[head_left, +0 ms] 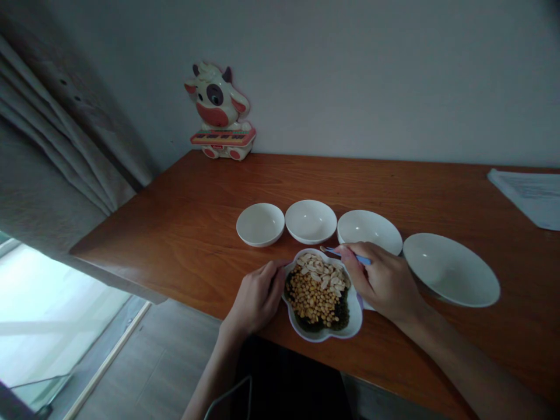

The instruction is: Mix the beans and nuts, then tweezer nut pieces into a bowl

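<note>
A flower-shaped white dish (353, 324) near the table's front edge holds yellow beans, pale seeds and dark green beans. My left hand (256, 297) curls against the dish's left rim. My right hand (385, 283) rests at the right rim, pinching blue tweezers (339, 252) whose tip points left over the pale seeds. Behind the dish stand three empty white bowls in a row, the left bowl (260, 223), the middle bowl (310, 220) and the right bowl (370, 230). A wider empty white plate (450, 269) lies to the right.
The wooden table (184, 233) stands against a white wall. A cow-shaped toy keyboard (220, 114) sits at the back left. Papers (531, 195) lie at the far right edge. A curtain (56, 146) hangs to the left, above the floor.
</note>
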Demonstrator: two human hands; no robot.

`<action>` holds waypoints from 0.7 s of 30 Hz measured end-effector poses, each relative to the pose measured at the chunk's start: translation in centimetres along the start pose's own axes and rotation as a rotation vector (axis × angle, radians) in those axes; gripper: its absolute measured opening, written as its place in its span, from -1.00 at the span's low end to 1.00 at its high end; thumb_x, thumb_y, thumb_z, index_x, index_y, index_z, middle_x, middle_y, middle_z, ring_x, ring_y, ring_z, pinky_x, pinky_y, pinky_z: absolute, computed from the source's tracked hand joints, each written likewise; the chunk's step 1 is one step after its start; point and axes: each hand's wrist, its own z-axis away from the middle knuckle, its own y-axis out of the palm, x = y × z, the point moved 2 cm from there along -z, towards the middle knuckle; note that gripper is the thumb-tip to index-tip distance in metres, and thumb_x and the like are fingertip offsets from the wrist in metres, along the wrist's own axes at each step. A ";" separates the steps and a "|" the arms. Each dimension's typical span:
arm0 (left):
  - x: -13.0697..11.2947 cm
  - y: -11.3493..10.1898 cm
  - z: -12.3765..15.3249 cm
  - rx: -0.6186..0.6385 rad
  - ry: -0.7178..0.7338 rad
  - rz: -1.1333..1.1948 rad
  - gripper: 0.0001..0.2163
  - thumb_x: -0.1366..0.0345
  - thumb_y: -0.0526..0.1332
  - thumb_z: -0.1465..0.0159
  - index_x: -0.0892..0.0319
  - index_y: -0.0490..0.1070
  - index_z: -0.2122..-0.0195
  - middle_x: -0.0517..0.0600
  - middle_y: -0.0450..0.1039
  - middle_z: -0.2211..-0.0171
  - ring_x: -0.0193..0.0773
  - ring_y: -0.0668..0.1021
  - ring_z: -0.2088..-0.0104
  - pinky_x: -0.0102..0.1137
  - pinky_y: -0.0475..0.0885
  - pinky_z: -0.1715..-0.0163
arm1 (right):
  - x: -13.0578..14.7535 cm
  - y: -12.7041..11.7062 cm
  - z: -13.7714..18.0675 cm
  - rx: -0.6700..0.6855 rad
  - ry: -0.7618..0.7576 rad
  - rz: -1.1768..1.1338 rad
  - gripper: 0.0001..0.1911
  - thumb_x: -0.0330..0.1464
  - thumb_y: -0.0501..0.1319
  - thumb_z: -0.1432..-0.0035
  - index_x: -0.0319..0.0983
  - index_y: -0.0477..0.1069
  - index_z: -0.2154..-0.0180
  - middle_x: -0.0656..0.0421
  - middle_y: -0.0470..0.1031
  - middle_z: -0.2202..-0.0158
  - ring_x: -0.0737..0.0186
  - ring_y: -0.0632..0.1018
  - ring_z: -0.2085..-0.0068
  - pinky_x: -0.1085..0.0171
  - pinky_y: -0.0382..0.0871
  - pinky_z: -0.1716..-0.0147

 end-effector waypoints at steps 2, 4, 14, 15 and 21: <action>0.0 0.0 0.0 -0.001 0.003 0.009 -0.74 0.23 -0.02 -0.54 0.12 0.40 -0.10 0.07 0.60 0.10 -0.16 0.64 0.15 -0.32 0.47 0.13 | -0.1 0.3 0.1 0.035 0.004 0.017 -0.85 -0.37 0.12 -0.41 -0.24 0.47 0.16 0.12 0.66 0.27 0.21 0.67 0.29 0.23 0.51 0.31; 0.0 0.0 0.0 -0.001 0.008 0.011 -0.73 0.22 -0.02 -0.55 0.12 0.40 -0.10 0.07 0.60 0.11 -0.16 0.63 0.16 -0.32 0.47 0.13 | -0.1 0.5 0.2 0.063 -0.008 0.030 -0.85 -0.37 0.13 -0.41 -0.23 0.47 0.15 0.13 0.66 0.26 0.21 0.66 0.30 0.22 0.50 0.32; -0.1 0.0 0.0 0.000 0.015 0.003 -0.73 0.24 -0.03 -0.54 0.14 0.41 -0.07 0.08 0.60 0.12 -0.15 0.64 0.17 -0.32 0.47 0.17 | 0.7 0.4 -0.4 0.129 -0.115 0.113 -0.82 -0.39 0.15 -0.40 -0.27 0.51 0.24 0.14 0.57 0.32 0.18 0.59 0.27 0.20 0.43 0.29; 0.0 0.0 0.0 0.004 0.014 0.005 -0.73 0.24 -0.03 -0.54 0.14 0.41 -0.07 0.09 0.60 0.10 -0.15 0.64 0.16 -0.32 0.47 0.15 | 0.8 0.4 -0.5 0.123 -0.121 0.115 -0.83 -0.39 0.15 -0.40 -0.27 0.51 0.22 0.14 0.58 0.30 0.19 0.59 0.26 0.21 0.43 0.28; 0.0 -0.1 -0.1 0.009 0.019 0.013 -0.73 0.24 -0.04 -0.54 0.14 0.40 -0.08 0.09 0.60 0.08 -0.14 0.64 0.13 -0.29 0.47 0.09 | 0.9 0.4 -0.6 0.105 -0.140 0.120 -0.86 -0.43 0.16 -0.39 -0.30 0.50 0.14 0.13 0.61 0.22 0.19 0.59 0.23 0.19 0.43 0.22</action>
